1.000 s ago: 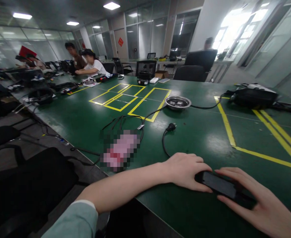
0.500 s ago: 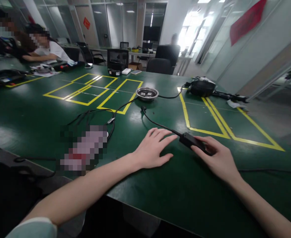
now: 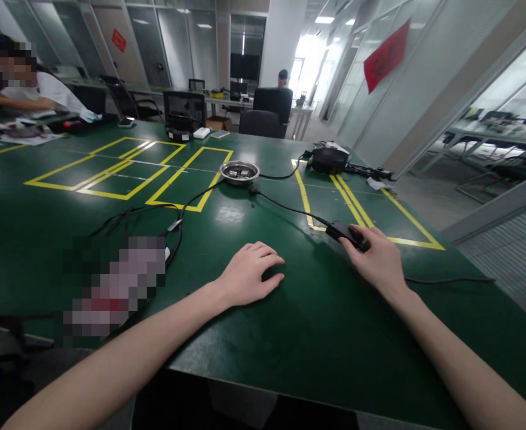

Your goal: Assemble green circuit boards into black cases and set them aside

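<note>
My right hand (image 3: 376,257) grips a black power adapter (image 3: 344,234) by its near end, at the right of the green table (image 3: 227,346). A thin cable (image 3: 285,206) runs from the adapter's far end to a black plug (image 3: 253,191) lying close to a round metal bowl (image 3: 239,172). Small shiny metal pieces sit in the bowl. Another black cord (image 3: 451,280) leads off to the right from behind my right wrist. My left hand (image 3: 251,272) rests low over the tabletop, its fingers apart and holding nothing.
Left of my left arm lies a blurred-out pinkish object (image 3: 119,280) beside looped black cables (image 3: 177,233). Yellow tape outlines (image 3: 164,192) mark the tabletop. A black device (image 3: 330,160) stands at the far right edge. A person in white (image 3: 54,92) sits at the far left.
My left hand has drawn away from the adapter and its cable. My right hand has carried the adapter away from the left hand, and the camera view has turned right.
</note>
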Tool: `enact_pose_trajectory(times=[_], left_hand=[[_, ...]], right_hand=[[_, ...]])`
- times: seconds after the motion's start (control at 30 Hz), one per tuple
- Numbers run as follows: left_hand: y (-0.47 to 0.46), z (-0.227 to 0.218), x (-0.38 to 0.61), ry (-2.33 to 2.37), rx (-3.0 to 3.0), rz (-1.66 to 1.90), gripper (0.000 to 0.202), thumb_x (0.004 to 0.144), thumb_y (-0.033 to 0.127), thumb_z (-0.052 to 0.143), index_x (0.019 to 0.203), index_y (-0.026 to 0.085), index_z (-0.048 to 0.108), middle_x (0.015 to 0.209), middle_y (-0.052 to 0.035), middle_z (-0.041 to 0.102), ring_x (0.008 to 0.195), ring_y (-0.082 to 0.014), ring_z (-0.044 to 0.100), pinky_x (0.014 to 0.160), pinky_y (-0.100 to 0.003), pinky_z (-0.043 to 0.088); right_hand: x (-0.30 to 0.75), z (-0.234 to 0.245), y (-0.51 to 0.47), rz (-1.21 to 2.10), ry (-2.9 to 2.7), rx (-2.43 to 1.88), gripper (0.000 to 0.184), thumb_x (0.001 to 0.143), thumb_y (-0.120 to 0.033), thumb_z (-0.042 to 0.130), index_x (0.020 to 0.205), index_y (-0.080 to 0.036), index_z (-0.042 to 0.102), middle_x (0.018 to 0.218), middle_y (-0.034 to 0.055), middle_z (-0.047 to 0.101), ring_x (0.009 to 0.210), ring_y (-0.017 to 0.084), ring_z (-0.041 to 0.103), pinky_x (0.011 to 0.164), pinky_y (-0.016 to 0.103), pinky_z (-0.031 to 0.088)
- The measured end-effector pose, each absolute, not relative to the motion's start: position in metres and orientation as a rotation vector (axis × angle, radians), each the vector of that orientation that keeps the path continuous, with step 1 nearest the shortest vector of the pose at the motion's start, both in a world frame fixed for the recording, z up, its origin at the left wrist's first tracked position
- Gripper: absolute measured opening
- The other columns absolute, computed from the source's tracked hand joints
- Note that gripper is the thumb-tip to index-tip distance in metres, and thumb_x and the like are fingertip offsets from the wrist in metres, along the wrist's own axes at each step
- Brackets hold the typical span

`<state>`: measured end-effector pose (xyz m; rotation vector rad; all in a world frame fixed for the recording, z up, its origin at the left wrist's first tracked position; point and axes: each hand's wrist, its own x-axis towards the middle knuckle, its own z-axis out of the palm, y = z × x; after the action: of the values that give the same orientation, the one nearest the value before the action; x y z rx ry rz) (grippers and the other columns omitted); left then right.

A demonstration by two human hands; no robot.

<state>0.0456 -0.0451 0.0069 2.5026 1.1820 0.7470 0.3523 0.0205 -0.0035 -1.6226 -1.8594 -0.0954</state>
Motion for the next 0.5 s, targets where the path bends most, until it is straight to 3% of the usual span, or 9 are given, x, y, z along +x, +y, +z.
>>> enact_pose_trajectory(times=[0.27, 0.5], left_hand=[[-0.046, 0.006, 0.044, 1.133, 2.485, 0.738, 0.019, 0.095, 0.027, 0.067, 0.111, 0.019, 0.072, 0.114, -0.0059, 0.075, 0.110, -0.0237, 0.066, 0.098, -0.042, 0.051], [-0.046, 0.005, 0.044, 1.115, 2.490, 0.725, 0.018, 0.096, 0.028, 0.065, 0.111, 0.021, 0.072, 0.112, -0.0057, 0.076, 0.110, -0.0237, 0.066, 0.098, -0.041, 0.051]], right_hand=[[0.392, -0.016, 0.046, -0.211, -1.724, -1.956, 0.045, 0.085, -0.045, 0.060, 0.112, -0.012, 0.076, 0.104, 0.0179, 0.069, 0.088, 0.034, 0.067, 0.075, 0.044, 0.053], [0.419, -0.017, 0.053, -0.261, -1.614, -2.003, 0.044, 0.086, -0.045, 0.060, 0.110, -0.012, 0.076, 0.102, 0.0197, 0.068, 0.083, 0.034, 0.066, 0.076, 0.046, 0.052]])
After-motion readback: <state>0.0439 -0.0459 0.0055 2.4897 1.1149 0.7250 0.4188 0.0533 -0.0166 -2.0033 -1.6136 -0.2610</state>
